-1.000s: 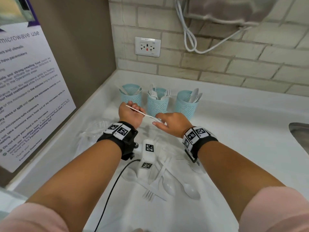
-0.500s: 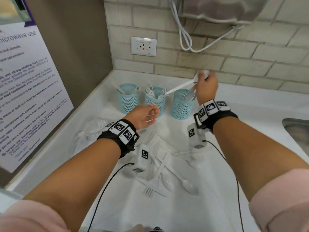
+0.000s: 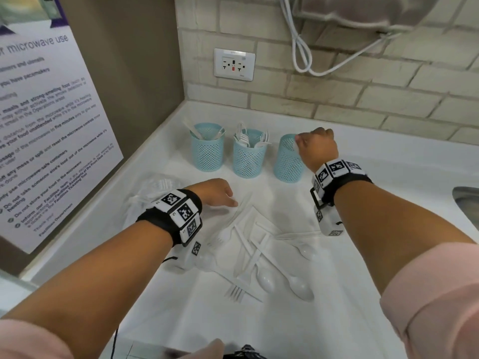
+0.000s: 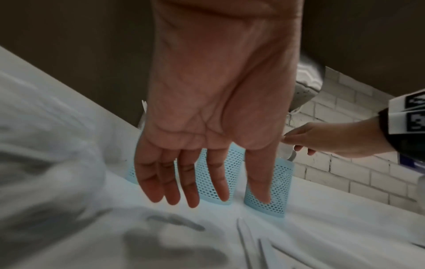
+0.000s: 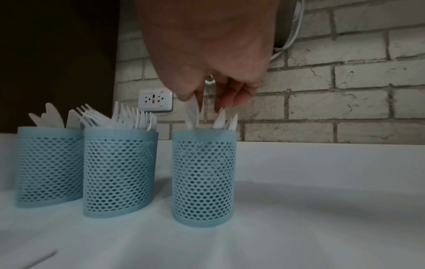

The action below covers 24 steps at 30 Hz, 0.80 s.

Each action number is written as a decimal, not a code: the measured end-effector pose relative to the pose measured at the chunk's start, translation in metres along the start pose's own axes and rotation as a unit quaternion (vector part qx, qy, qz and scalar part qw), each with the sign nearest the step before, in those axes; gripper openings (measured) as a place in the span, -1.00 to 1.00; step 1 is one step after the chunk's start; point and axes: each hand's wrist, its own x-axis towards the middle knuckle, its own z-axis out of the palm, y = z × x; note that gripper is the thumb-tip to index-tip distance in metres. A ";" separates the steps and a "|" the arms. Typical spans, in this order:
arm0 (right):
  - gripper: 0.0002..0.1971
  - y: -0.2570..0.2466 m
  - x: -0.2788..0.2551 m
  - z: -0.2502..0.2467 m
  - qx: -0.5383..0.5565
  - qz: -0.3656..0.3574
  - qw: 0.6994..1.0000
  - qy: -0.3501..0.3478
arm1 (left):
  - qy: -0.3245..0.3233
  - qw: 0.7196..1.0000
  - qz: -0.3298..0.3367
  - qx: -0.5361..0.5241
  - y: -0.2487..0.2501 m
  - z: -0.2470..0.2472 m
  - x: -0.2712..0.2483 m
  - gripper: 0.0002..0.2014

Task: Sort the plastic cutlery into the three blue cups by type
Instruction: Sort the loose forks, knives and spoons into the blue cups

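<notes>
Three blue mesh cups stand in a row at the back of the white counter. The left cup (image 3: 207,151) holds spoons, the middle cup (image 3: 248,158) forks, and the right cup (image 3: 286,161) knives. My right hand (image 3: 298,139) is over the right cup (image 5: 203,174) and pinches the top of a white knife (image 5: 192,112) that stands in it. My left hand (image 3: 228,200) hovers low over the far edge of the loose cutlery pile (image 3: 259,255). Its fingers (image 4: 190,182) are straight and hold nothing.
A crumpled clear plastic bag (image 3: 153,193) lies left of the pile. A wall with a poster (image 3: 46,125) closes the left side, and a brick wall with an outlet (image 3: 234,64) the back. A metal sink (image 3: 466,206) is at the right edge.
The right hand took the knife from the left hand, carried it right and lowered it into the right cup. The left hand let go, opened and dropped toward the pile.
</notes>
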 end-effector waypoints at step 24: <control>-0.52 -0.028 -0.094 0.028 -0.021 -0.064 0.905 -0.420 | -0.095 0.961 0.034 0.257 -0.006 0.058 -0.040 0.47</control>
